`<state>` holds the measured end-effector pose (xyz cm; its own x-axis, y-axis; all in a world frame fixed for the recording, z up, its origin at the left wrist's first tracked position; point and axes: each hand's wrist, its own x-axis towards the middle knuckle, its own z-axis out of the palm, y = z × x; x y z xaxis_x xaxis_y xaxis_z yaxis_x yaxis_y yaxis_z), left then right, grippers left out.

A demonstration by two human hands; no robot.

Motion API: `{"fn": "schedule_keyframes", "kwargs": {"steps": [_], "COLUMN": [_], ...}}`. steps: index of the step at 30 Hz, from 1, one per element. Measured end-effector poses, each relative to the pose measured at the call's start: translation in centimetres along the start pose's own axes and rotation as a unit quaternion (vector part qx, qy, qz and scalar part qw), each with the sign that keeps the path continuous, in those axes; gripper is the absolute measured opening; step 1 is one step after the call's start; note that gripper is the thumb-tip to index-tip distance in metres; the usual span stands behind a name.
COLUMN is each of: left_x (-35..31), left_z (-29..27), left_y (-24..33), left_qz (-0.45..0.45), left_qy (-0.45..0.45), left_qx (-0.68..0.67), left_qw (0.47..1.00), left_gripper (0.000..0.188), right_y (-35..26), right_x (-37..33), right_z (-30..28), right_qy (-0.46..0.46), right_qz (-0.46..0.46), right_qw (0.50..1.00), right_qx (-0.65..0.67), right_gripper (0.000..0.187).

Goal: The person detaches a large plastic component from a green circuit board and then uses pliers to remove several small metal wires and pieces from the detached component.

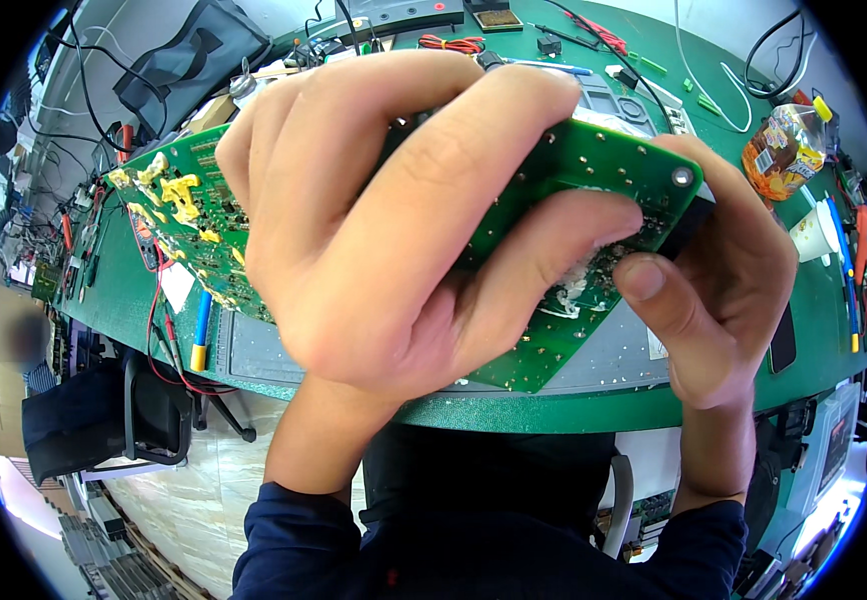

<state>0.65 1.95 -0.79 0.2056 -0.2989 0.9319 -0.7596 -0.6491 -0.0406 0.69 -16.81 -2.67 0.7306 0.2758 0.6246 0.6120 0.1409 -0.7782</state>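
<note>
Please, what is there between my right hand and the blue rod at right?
In the head view, a white cup is between your right hand and the rod.

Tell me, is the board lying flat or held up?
Held up: left hand and right hand grip the board above the grey mat.

Left hand (384, 230) curled over a raised green circuit board (544, 360), right hand (729, 290) holding its right end, green worktop (129, 310) beneath, yellow-capped bottle (784, 152) and pale cup (811, 236) at right, dark chair (159, 412) at left
</note>
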Motion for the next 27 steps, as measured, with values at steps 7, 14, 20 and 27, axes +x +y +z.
{"fn": "schedule_keyframes", "kwargs": {"steps": [7,14,20,27], "left_x": [0.0,0.0,-0.1,-0.4], "left_z": [0.5,1.0,0.6,-0.2], "left_y": [0.5,1.5,2.3,3.1], "left_qz": [-0.026,-0.047,-0.059,-0.05], "left_qy": [0.006,0.011,0.031,0.014], "left_qx": [-0.005,0.025,0.045,0.042], "left_qw": [1.0,0.999,0.997,0.998], "left_gripper": [0.032,0.032,0.037,0.045], "right_y": [0.0,0.7,0.1,-1.3], "right_x": [0.2,0.6,0.5,0.3], "right_z": [-0.6,-1.1,-1.0,-0.9], "right_qy": [-0.036,-0.068,-0.084,-0.076], "right_qz": [0.015,-0.001,0.002,-0.007], "right_qw": [0.998,0.995,0.995,0.997], "right_qx": [0.04,0.069,0.06,-0.003], "right_gripper": [0.051,0.048,0.05,0.038]}}
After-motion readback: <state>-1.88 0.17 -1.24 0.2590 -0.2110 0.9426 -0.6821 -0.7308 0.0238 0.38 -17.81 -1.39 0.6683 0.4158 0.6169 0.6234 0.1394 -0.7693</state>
